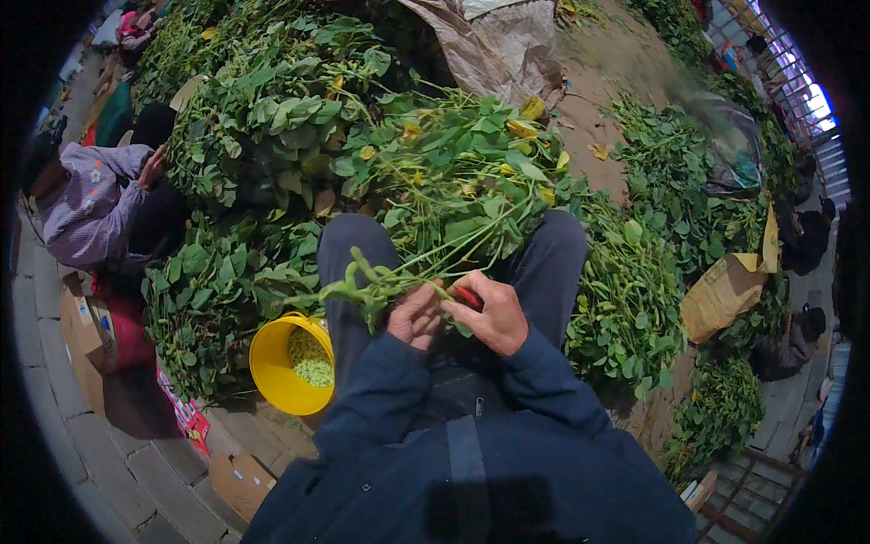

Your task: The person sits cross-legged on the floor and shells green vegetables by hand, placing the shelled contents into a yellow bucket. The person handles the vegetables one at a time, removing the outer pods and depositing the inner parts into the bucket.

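My left hand [412, 317] grips a green soybean plant [391, 275] by its stalks, just above my lap. Several plump, fuzzy pods [360, 282] hang off the left end, over my left knee. My right hand [495, 309] is close beside it, its thumb and forefinger meeting at a pod on the stalk. A small red object [469, 297] shows inside the curl of those fingers; what it is exactly stays hidden. To the left of my left leg, a yellow bucket [272, 374] leans with shelled green beans [312, 360] in it.
Heaps of soybean plants [285, 129] spread in front and on both sides. A woven sack [513, 51] lies ahead, and a yellowish sack [724, 299] at right. A person [102, 204] sits at left; others sit far right. Cardboard [239, 479] lies on paving at lower left.
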